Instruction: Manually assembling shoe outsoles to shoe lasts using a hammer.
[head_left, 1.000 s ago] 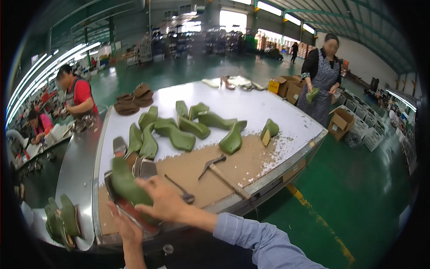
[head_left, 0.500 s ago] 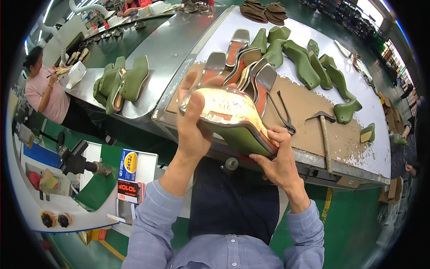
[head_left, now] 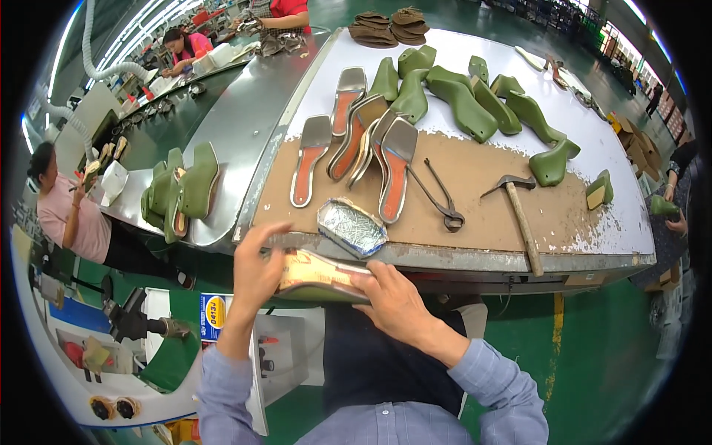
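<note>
A green shoe last (head_left: 319,295) lies sideways in front of me, its sole upward with a pale printed insole (head_left: 315,271) against it. The last's right end is in my right hand (head_left: 400,305), fingers across the insole. My left hand (head_left: 256,271) is at the left end, thumb against it and index finger raised off; its lower fingers are partly hidden. Just beyond, on the bench edge, rests an open box of small metal nails (head_left: 354,228). Several orange and grey insoles (head_left: 309,159) lie behind it, near iron pincers (head_left: 445,208) and a hammer (head_left: 523,226).
More green lasts (head_left: 463,104) spread over the white bench top (head_left: 334,52), with brown stacked pieces (head_left: 374,31) at its far end. Several lasts (head_left: 194,182) stand on the metal table at left. A machine with knobs (head_left: 127,406) is lower left. Other people work left and right.
The last has come down and nearer to me, its long side now more level. My left index finger has lifted from it. The nail box and more of the insoles have come into sight.
</note>
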A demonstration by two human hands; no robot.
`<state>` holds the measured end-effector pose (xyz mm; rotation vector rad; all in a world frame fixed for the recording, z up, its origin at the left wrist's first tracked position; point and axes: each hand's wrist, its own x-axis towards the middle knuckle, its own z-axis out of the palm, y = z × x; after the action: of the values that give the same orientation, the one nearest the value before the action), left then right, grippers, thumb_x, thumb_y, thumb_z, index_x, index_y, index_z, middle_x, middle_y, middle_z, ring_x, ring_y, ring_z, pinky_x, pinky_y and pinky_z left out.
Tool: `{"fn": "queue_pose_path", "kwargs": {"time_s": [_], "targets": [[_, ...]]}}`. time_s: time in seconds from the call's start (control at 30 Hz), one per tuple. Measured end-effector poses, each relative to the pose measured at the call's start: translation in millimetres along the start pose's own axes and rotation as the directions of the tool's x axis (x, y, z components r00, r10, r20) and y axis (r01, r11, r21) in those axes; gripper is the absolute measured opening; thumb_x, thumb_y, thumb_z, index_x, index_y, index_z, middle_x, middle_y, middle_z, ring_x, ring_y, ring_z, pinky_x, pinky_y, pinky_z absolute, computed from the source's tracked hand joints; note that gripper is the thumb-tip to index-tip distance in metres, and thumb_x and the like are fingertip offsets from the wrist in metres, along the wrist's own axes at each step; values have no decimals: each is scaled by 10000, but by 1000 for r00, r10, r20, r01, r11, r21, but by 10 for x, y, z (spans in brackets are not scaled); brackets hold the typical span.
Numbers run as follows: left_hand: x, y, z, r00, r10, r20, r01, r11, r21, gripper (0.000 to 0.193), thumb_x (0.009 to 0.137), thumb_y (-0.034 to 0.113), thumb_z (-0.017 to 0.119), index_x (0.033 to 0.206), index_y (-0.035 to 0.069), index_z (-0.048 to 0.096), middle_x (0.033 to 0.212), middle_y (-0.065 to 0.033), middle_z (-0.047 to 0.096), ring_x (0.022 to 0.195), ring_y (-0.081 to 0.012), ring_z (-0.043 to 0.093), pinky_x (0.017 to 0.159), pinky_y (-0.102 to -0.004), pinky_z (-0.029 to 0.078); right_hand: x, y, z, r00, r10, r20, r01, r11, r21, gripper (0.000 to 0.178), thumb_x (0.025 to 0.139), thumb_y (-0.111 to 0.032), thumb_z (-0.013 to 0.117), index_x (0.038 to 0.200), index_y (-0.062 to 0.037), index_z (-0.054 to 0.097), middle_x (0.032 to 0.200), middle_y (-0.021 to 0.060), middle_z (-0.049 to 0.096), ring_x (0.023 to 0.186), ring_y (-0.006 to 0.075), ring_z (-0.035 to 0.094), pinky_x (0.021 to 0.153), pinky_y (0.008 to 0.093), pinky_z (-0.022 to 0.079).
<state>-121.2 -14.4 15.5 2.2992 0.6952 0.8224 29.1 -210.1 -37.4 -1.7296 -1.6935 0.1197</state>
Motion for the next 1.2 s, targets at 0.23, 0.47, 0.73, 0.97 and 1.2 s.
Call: {"fn": "queue_pose_path", "kwargs": {"time_s": [0.23, 0.47, 0.73, 0.97, 1.2], "targets": [[902, 162, 813, 761, -40, 648, -285, 876, 389, 304, 715, 316, 747, 928, 100, 730, 849, -127, 697, 829, -291, 666, 740, -394, 518, 40, -51, -9, 1000, 9, -21, -9, 1000, 9, 566, 683, -114, 780, 1142, -57, 453, 1096, 203, 487, 964, 373, 539, 792, 435, 478], [894, 122, 903, 791, -23, 611, -203, 933, 298, 180, 702, 235, 749, 826, 105, 742, 732, -130, 680, 707, -301, 659, 675, -397, 514, 62, -30, 8, 998, 15, -65, -13, 1000, 26, 555, 674, -109, 777, 1134, -53, 471, 1080, 195, 486, 942, 363, 542, 765, 436, 482], [810, 234, 688, 889, 53, 454, -36, 998, -46, 185, 825, 167, 655, 934, 30, 714, 808, -195, 680, 729, -289, 676, 688, -378, 520, 69, -33, -30, 999, 9, -33, -8, 1000, 26, 584, 661, -106, 792, 1138, -51, 460, 1096, 204, 494, 967, 375, 548, 788, 443, 487], [193, 575, 335, 898, 114, 425, -70, 990, -119, 244, 841, 31, 635, 1083, 14, 662, 913, -128, 694, 822, -154, 668, 743, -263, 514, 37, 2, -70, 999, 30, -27, -29, 999, 19, 577, 680, -124, 790, 1153, -51, 468, 1126, 201, 492, 975, 373, 549, 808, 434, 484], [-88, 561, 400, 929, 156, 336, -142, 988, -66, 67, 792, 98, 692, 847, 64, 677, 1019, -103, 683, 1065, -269, 613, 902, -374, 459, -450, 644, -953, 899, 229, -372, -409, 742, -531, 439, 826, -192, 666, 1185, -1, 501, 1160, 236, 533, 1077, 391, 508, 918, 469, 411]]}}
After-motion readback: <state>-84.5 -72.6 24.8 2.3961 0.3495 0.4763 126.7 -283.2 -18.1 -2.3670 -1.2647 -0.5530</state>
